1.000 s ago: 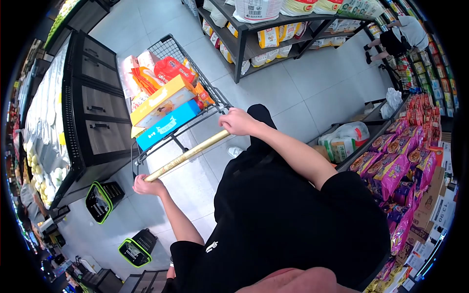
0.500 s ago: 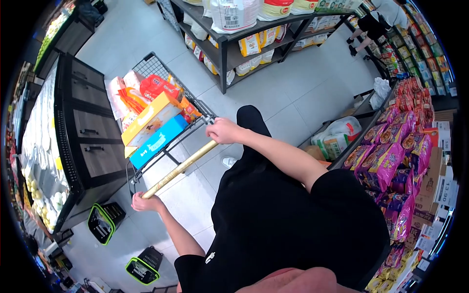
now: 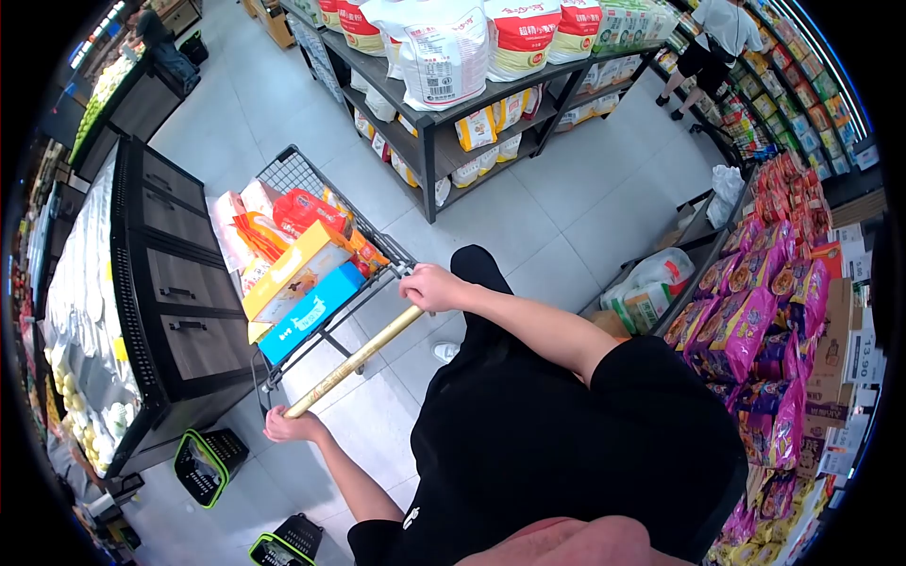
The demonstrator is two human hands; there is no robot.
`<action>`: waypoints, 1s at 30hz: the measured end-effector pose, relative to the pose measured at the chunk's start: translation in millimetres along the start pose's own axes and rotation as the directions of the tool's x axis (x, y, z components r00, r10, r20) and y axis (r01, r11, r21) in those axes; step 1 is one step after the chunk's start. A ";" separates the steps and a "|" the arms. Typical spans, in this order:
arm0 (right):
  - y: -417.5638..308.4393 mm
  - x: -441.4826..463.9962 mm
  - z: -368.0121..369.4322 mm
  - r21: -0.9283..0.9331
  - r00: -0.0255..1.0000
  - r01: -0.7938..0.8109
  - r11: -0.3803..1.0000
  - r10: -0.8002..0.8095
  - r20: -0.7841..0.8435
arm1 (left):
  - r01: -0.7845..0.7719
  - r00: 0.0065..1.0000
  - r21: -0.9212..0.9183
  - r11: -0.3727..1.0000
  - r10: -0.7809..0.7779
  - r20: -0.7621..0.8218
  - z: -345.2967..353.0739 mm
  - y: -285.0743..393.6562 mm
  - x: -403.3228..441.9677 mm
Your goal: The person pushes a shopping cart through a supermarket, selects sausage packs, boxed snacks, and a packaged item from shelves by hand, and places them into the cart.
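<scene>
A shopping cart stands in front of me, its pale gold handle bar running diagonally. My left hand is closed around the bar's lower left end. Around the upper right end, near the cart's frame, my right hand is wrapped. Inside the cart lie a blue box, an orange and yellow box, a red package, orange packets and pale pink packages. The lower parts of these goods are hidden by the boxes.
Black cabinets topped by a produce display flank the cart's left. Ahead, a dark shelf holds flour bags. Purple snack packs are stacked at right. Two black-green baskets sit on the floor. Other people stand farther off.
My view has tilted up, so the shelf, cart and baskets sit lower in the picture. More of the flour bags and of the people shows. Both hands keep their hold on the bar.
</scene>
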State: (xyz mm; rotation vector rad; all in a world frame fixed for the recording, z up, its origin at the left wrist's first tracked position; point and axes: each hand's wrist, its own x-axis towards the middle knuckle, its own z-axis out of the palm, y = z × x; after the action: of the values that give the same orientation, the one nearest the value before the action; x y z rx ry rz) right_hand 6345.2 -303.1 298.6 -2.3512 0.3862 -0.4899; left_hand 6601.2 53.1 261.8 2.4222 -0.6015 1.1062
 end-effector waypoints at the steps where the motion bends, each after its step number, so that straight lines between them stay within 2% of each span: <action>1: 0.7 1.9 -0.6 0.008 1.000 -0.010 1.000 0.010 -0.013 | 0.002 1.000 0.010 1.000 -0.002 -0.004 0.4 1.7 0.7; 6: 4.6 16.0 -6.1 0.050 0.997 -0.027 0.998 0.030 -0.066 | 0.005 1.000 0.026 1.000 -0.005 -0.007 5.2 10.4 10.1; 11: 13.1 31.5 -13.1 0.060 0.992 -0.028 0.998 0.035 -0.118 | 0.051 0.992 0.000 0.999 -0.051 0.119 3.2 23.5 18.0; 13: 18.5 38.0 -11.4 0.063 0.994 0.023 0.998 -0.016 -0.111 | 0.086 0.988 0.020 0.996 -0.088 0.126 2.1 23.0 15.7; 15: 21.2 40.7 -17.3 0.034 0.992 -0.030 0.999 0.034 -0.125 | 0.081 0.977 -0.015 0.997 -0.077 0.199 1.9 29.9 18.4; 16: 23.0 47.6 -19.5 0.041 0.994 0.010 0.999 -0.006 -0.109 | 0.084 0.968 -0.060 0.995 -0.068 0.242 2.8 29.8 22.6; 17: 24.2 53.3 -21.5 0.040 0.993 -0.007 0.999 0.012 -0.118 | 0.106 0.972 -0.033 0.994 -0.096 0.215 2.4 30.3 25.9; 19: 24.8 62.5 -27.3 0.040 0.992 -0.011 0.999 0.016 -0.128 | 0.108 0.949 -0.058 0.992 -0.086 0.303 4.1 35.1 32.3; 22: 44.1 81.9 -40.2 0.047 0.990 -0.024 0.999 0.030 -0.141 | 0.125 0.936 -0.033 0.992 -0.107 0.336 18.0 51.3 38.2; 25: 21.9 83.1 -34.0 0.071 0.988 -0.022 0.997 0.032 -0.153 | 0.147 0.918 -0.020 0.989 -0.130 0.374 -4.5 40.1 47.1; 30: 73.3 136.3 -59.2 0.093 0.986 0.010 0.996 0.006 -0.169 | 0.132 0.887 0.041 0.990 -0.136 0.442 38.3 81.8 69.8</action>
State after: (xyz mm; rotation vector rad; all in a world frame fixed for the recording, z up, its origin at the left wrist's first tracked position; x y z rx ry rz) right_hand 6429.1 -444.2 321.6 -2.2269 0.4294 -0.6972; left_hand 6621.6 -49.3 308.0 2.6950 -0.5511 0.4944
